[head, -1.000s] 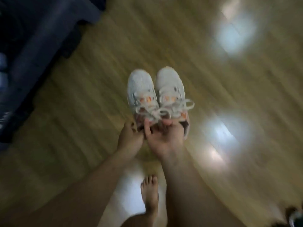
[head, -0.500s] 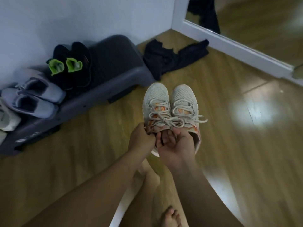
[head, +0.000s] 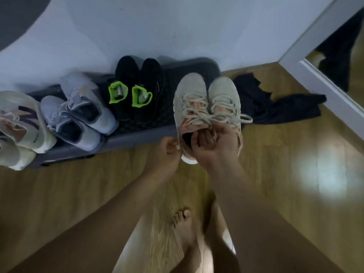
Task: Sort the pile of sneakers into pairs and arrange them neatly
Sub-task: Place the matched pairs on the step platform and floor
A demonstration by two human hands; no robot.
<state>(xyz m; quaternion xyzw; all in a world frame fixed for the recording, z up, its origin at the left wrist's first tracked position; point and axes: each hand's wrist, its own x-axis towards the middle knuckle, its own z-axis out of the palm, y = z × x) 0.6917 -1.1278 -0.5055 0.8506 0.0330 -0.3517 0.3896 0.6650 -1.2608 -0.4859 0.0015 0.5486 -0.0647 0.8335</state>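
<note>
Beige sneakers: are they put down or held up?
Held up. The right hand grips the beige sneakers by the heels; the left hand pinches one.

Left hand (head: 165, 154) pinches, right hand (head: 216, 149) grips sneakers (head: 194, 95)

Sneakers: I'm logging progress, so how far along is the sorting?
Done: white pair, grey pair and black pair sit side by side on the dark step. In hand: the beige pair, right hand hooked inside, left hand pinching a heel. Left: setting it down beside the black pair; other sneakers out of view cannot be ruled out.
</note>
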